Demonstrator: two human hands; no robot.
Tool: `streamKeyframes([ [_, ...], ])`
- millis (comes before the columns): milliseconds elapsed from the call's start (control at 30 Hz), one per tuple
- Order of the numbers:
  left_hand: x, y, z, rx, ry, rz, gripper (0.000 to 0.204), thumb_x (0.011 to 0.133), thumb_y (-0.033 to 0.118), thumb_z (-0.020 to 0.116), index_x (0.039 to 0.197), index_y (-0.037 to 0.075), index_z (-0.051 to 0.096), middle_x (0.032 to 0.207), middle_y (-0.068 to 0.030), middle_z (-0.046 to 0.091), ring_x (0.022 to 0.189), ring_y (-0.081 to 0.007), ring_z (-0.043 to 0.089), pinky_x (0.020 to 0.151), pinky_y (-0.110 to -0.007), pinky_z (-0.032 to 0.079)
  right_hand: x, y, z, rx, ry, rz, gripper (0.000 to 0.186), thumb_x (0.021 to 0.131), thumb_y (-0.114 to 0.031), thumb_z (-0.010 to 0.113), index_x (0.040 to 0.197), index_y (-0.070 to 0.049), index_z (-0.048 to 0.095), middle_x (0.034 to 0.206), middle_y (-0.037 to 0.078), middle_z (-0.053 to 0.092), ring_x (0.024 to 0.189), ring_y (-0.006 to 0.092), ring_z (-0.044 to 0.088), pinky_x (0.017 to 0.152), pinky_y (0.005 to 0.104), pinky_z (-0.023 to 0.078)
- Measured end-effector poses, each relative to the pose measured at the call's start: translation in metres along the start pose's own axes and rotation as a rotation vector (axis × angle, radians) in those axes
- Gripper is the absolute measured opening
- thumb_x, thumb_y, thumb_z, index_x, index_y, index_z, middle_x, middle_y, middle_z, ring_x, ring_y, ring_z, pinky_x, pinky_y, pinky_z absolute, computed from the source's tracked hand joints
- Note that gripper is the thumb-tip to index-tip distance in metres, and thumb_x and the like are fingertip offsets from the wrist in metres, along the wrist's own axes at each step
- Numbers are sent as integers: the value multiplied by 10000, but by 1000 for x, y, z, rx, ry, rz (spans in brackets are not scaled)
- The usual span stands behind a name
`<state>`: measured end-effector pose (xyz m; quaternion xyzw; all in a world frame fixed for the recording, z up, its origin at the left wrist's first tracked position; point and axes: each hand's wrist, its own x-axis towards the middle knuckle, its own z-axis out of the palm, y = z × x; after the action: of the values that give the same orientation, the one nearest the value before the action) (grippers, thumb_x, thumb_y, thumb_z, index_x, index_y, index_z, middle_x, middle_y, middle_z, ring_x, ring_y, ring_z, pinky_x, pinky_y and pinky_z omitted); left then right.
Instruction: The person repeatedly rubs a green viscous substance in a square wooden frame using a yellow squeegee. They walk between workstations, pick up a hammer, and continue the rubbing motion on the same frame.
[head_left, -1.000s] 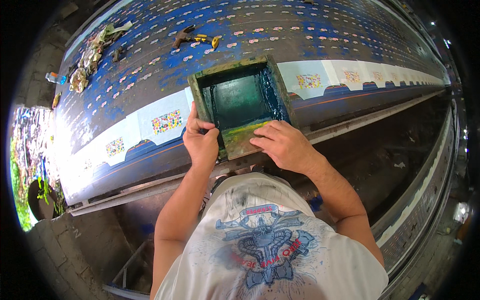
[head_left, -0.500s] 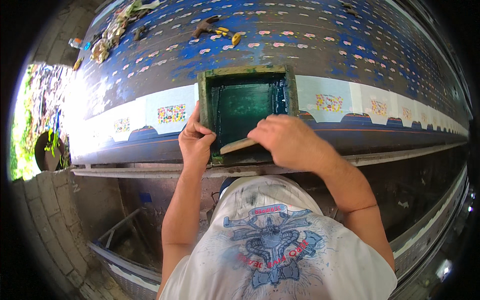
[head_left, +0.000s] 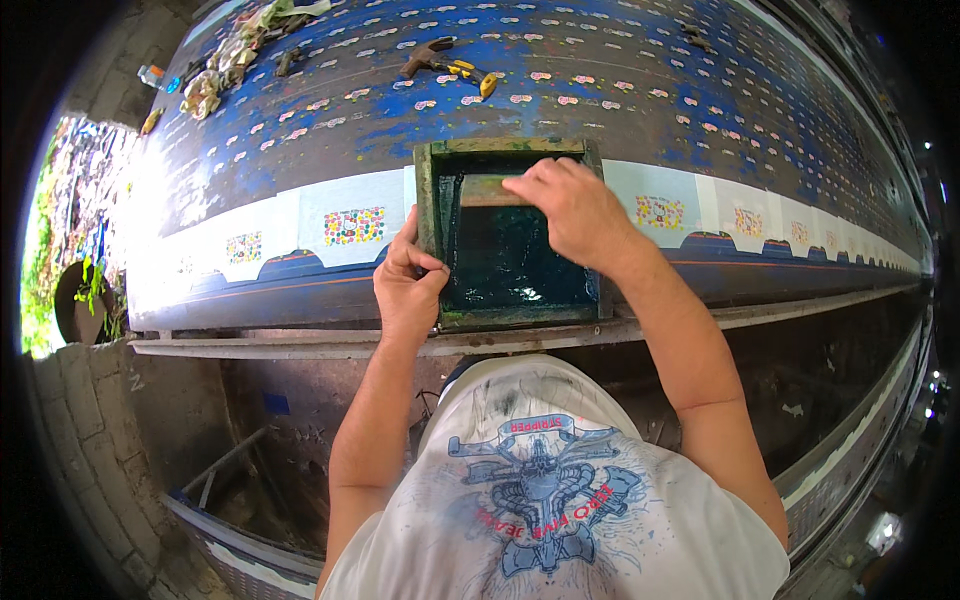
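A square wooden screen-printing frame (head_left: 428,190) lies on the long table, over the row of pale cloth pieces. Dark blue-green ink shines on its mesh (head_left: 520,270). My right hand (head_left: 580,215) is closed on a wooden squeegee (head_left: 482,191) near the frame's far side; its blade edge is out of sight. At the left bar of the frame, my left hand (head_left: 408,280) grips the wood between thumb and fingers. On either side, the pale cloth pieces (head_left: 310,205) carry colourful dotted prints. What lies under the frame is hidden.
A claw hammer (head_left: 465,72) with a yellow and black handle rests farther back on the blue-stained table (head_left: 350,130). Crumpled rags (head_left: 230,62) and a small bottle (head_left: 153,76) are at the far left. A rail (head_left: 300,345) runs along the near edge.
The squeegee has gone from the near side of the frame to its far side with my right hand. My left hand keeps its hold on the left bar.
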<state>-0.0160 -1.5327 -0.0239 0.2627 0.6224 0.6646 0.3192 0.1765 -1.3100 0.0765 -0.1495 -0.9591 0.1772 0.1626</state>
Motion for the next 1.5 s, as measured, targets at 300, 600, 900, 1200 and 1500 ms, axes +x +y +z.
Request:
streamKeyframes([
  [300,-4,13,4,54,-13,47,296,915,-115,719,1179,17,747,1779,-246,475,1576,-293,540,1229,-406,477,-75,-77,15,-1,-16,7,492,870,3,687,1348,-73,779,1245,134,709,1131,348,658,980,479,551],
  [600,0,22,8,395,-30,150,376,808,-120,711,1132,49,797,1733,-215,542,1565,-341,564,1215,-408,486,-100,-96,4,148,-53,99,522,905,-162,864,1399,-43,747,1407,163,688,1343,370,618,1149,476,503],
  [900,-12,34,15,52,22,326,242,773,-175,691,895,34,703,1726,-298,530,1582,-348,548,1219,-417,461,-152,-58,27,668,397,590,757,1010,-244,818,1663,10,530,1671,235,548,1566,379,495,1332,470,333],
  [1200,-34,105,-168,92,166,287,298,776,-196,698,913,39,576,1712,-337,523,1595,-411,516,1294,-538,427,-84,-122,39,1096,32,162,844,989,-418,840,1705,-98,529,1818,271,332,1660,400,373,1304,526,390],
  [1500,-101,96,-226,-10,336,245,332,788,-257,589,904,54,575,1712,-331,522,1500,-364,619,1214,-476,544,-51,-156,65,1269,-172,8,718,1028,-272,831,1675,-117,563,1846,290,243,1704,438,291,1274,550,435],
])
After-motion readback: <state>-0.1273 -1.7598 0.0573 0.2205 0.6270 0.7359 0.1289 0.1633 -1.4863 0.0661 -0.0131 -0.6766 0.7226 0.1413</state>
